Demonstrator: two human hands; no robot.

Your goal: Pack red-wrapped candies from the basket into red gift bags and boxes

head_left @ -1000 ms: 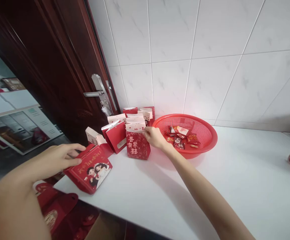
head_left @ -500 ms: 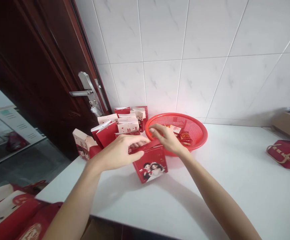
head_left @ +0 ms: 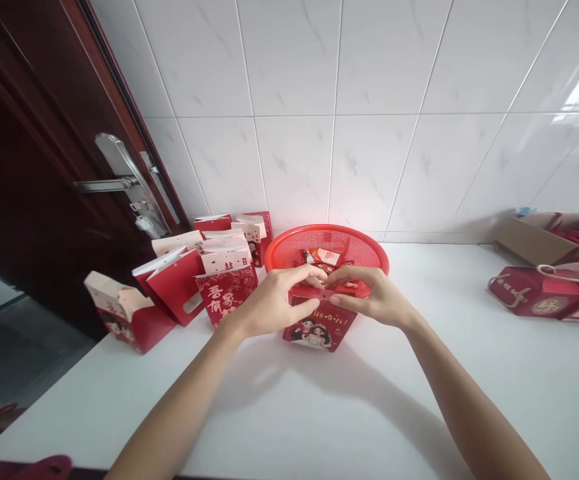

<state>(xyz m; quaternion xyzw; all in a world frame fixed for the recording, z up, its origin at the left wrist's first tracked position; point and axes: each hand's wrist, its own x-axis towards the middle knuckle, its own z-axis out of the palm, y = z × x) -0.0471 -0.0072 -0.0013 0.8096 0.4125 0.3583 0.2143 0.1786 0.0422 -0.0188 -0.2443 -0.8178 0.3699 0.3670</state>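
Observation:
A red gift box (head_left: 314,330) printed with a cartoon bride and groom stands upright on the white tabletop, in front of the red plastic basket (head_left: 376,257). My left hand (head_left: 274,300) pinches the left part of the box's top flap, thumb in front and fingers behind. On the right part of the same flap, my right hand (head_left: 369,293) grips in a like way, its fingertips close to the left ones. A small hole shows in the flap between them. Red and white packets (head_left: 326,257) lie in the basket, partly hidden behind my hands.
Several red and cream gift boxes (head_left: 229,257) crowd the table's left side, near a dark door with a metal handle (head_left: 114,185). At the right are dark red boxes with cord handles (head_left: 534,291) and an open cardboard box (head_left: 534,237). A tiled wall backs the table.
The view has turned to the right. My right hand has come down from above the flap and now grips it; the box stands straighter, squarer to me.

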